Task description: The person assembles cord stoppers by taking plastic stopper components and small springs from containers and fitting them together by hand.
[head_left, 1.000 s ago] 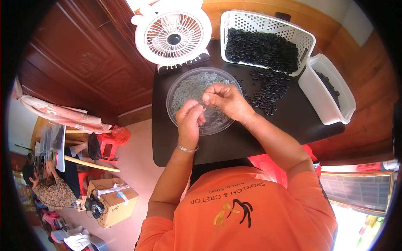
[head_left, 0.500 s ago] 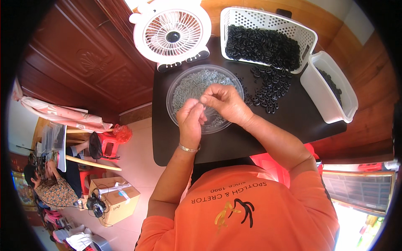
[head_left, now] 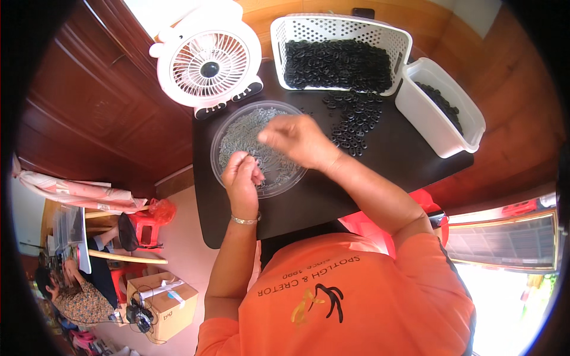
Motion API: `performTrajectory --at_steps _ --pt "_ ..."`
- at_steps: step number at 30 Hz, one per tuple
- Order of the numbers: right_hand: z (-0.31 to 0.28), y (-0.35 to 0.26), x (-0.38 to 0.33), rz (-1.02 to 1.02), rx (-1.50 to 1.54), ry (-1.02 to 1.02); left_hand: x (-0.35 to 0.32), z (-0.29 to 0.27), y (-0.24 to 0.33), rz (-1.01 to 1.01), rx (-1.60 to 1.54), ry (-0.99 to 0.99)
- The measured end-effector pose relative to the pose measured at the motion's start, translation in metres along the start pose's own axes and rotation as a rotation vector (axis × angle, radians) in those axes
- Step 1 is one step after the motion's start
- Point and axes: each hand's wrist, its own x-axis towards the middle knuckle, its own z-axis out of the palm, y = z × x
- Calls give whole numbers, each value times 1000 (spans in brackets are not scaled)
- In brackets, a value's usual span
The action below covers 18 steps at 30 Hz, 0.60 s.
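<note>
My left hand (head_left: pixel 242 181) is over the near side of a clear round tub (head_left: pixel 214 145), its thumb and fingers pinched together. A tiny dark bit shows at its fingertips, too small to name. Higher and to the right, my right hand (head_left: pixel 297 141) is apart from the left, thumb and index finger together over the tub. Motion blurs it a little, and what it holds, if anything, is hidden. Many small, thin grey pieces (head_left: pixel 240 133) fill the tub. Right of it, loose black oval ring-like pieces (head_left: pixel 353 121) lie scattered on the dark table (head_left: pixel 404 160).
A white perforated basket (head_left: pixel 401 37) full of black pieces stands at the back. Beside it is a white bin (head_left: pixel 424 127) with more of them. A white fan (head_left: pixel 209 70) stands behind the tub. Far left, another person (head_left: pixel 83 296) sits near a cardboard box (head_left: pixel 172 305).
My hands were together at the fingertips; now the right has drawn up and away from the left. The whole view has shifted, so the table sits further left.
</note>
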Motion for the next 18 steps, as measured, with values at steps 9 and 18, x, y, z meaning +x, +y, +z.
performTrajectory --at_steps 9,18 --pt "-129 43 12 157 -861 212 4 -3 6 5 -74 46" --pt "-122 69 16 226 -1034 -31 4 -7 6 -11 -72 58"
